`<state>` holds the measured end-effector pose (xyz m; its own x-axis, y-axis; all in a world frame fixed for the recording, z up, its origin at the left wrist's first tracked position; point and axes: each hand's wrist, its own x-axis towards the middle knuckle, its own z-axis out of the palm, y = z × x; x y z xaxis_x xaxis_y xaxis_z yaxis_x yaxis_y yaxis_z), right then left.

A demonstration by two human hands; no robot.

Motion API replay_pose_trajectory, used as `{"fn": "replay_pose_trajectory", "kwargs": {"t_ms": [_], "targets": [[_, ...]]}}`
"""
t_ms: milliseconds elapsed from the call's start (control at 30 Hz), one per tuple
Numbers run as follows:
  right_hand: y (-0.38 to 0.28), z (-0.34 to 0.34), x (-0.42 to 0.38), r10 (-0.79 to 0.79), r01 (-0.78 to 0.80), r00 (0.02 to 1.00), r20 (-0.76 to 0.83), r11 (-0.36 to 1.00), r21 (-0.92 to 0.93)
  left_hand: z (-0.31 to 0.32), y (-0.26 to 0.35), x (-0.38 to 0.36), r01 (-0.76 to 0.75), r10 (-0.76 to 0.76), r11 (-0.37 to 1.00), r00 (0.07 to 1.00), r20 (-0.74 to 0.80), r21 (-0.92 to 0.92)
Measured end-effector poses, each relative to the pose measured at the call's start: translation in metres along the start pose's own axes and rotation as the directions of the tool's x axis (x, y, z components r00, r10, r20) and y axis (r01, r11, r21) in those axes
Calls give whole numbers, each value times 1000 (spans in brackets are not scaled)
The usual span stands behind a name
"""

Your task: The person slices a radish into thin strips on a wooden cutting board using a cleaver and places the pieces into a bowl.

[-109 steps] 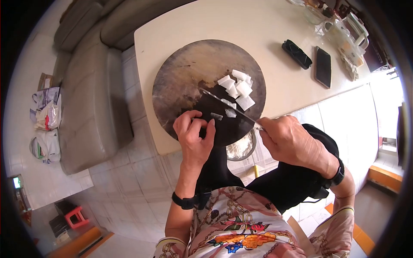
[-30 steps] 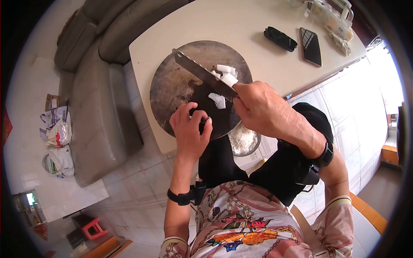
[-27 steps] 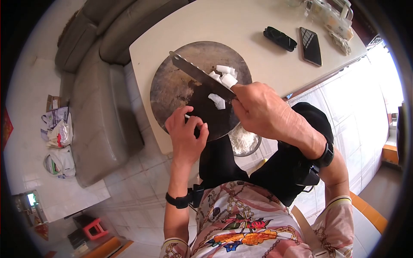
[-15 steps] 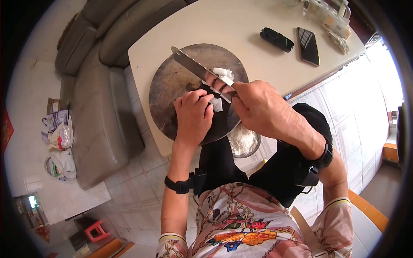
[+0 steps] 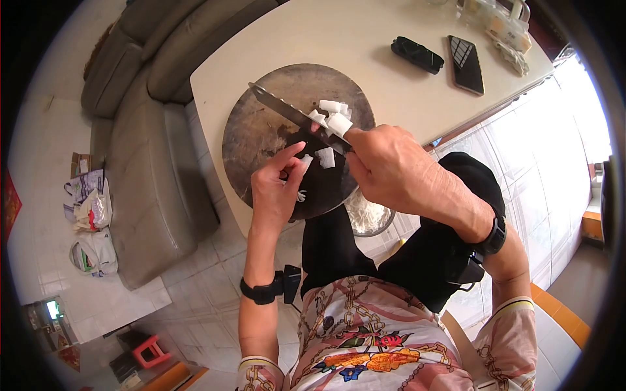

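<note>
A knife lies across the round dark cutting board, its handle wrapped by my right hand. White chunks sit against the far side of the blade. Nearer me, one flat white piece rests on the dark, wet part of the board. Over the board's left part, my left hand pinches a small white piece between thumb and fingers. Thin white strips show beside that hand. Below the board's edge, a bowl of white shreds is partly covered by the board.
On the cream table are a black case, a phone and a plastic package at the far right. A grey sofa stands left, with bags on the floor beyond it.
My left hand has drawn back a little to the left and turned, now with a small white piece in its fingers. The knife has shifted slightly left, and white chunks show more fully behind it.
</note>
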<state>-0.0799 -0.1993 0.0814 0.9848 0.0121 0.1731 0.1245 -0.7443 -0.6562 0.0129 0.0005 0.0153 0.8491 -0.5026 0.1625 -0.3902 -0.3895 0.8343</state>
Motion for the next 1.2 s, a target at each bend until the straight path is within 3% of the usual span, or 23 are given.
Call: {"fn": "replay_pose_trajectory", "kwargs": {"t_ms": [133,200,433,500,533,600,733,833,900,1200], "targets": [[-1,9,-2,-17,17,1000,19,1000,-21,-4,-4,-6,116,-114,984,993,23,-134],[-3,11,-2,-19,21,998,62,1000,-22,-2,-3,-6,254,-252,935,967,39,-246],[-4,16,-2,-37,42,993,109,998,-43,7,-8,-7,230,-268,908,962,-61,-350],[-4,16,-2,-36,40,992,119,999,-30,7,-8,-9,158,-163,986,982,-99,-55],[-5,15,-1,-36,40,992,119,999,-29,7,-6,-10,159,-164,986,981,-99,-54],[-6,13,-1,-8,8,989,147,1000,0,7,3,-11,146,-131,981,985,-116,127],[-4,15,-3,-48,50,989,140,999,-15,2,19,-11,8,19,981,990,-140,194],[-5,16,-2,-33,34,986,161,999,-7,-11,17,-8,-25,30,970,999,-15,243],[-4,15,-3,-31,33,985,170,999,-9,-15,10,-6,-258,237,851,966,104,457],[-4,18,-3,-7,14,993,114,998,-55,-4,-3,-1,-392,352,859,919,176,329]]}}
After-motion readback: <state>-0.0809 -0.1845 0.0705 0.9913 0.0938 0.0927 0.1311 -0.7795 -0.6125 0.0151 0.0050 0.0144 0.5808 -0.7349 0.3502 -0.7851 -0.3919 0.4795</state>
